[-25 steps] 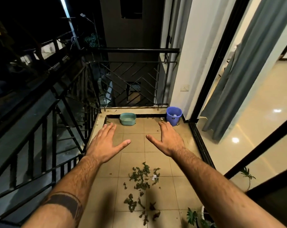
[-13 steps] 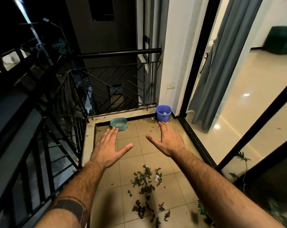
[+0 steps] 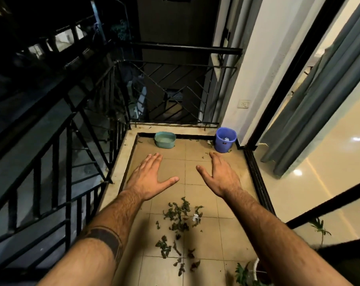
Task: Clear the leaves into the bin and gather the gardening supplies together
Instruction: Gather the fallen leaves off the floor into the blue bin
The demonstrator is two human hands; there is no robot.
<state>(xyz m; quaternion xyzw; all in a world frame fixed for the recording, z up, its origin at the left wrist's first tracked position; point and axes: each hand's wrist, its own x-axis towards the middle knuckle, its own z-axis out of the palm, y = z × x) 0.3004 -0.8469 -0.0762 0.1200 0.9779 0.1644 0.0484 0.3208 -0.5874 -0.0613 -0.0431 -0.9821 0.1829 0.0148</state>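
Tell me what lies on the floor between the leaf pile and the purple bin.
In the head view, mostly bare tile separates the leaf pile from the purple bin; the open right hand hovers over that stretch, and a few stray leaf bits lie near the bin.

I count one round blue plastic bin [image 3: 225, 139], one oval teal plastic tub [image 3: 165, 139], one scattered patch of dry green leaves [image 3: 178, 223], and my two bare hands: left hand [image 3: 148, 180], right hand [image 3: 221, 176].

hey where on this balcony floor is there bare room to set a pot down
Bare tiles lie between the green tub and the blue bin, running back under both open hands, left hand and right hand. Nearer the camera it is crowded: scattered leaves fill the middle, and a potted plant takes the near right corner.
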